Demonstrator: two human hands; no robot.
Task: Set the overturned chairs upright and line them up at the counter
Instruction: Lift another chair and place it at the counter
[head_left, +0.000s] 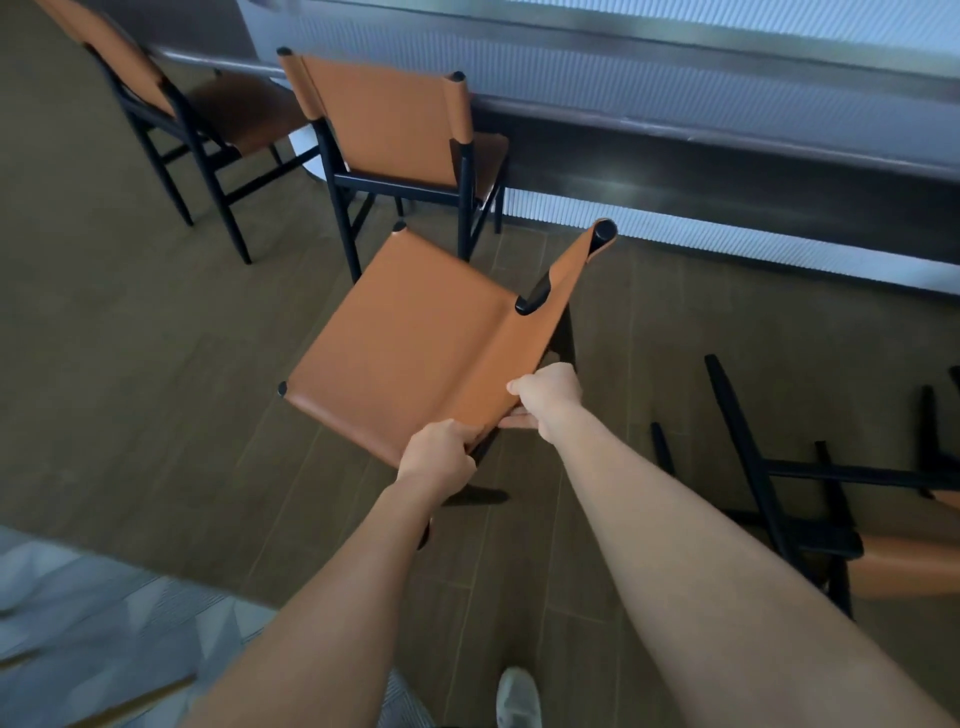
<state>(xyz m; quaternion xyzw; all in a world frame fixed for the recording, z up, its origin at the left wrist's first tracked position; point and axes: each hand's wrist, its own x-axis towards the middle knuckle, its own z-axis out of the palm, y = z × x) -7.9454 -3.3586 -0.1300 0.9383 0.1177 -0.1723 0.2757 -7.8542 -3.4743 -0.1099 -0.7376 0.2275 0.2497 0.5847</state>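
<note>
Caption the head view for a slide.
Left hand and right hand grip the held chair at its seat; two upright chairs stand at the counter, overturned chair at right.

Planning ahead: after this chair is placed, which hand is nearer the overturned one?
Likely the right hand: the overturned chair lies on the floor to its right; the left hand is farther.

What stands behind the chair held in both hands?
An upright chair at the counter. The held chair hides the ends of its nearer legs.
</note>
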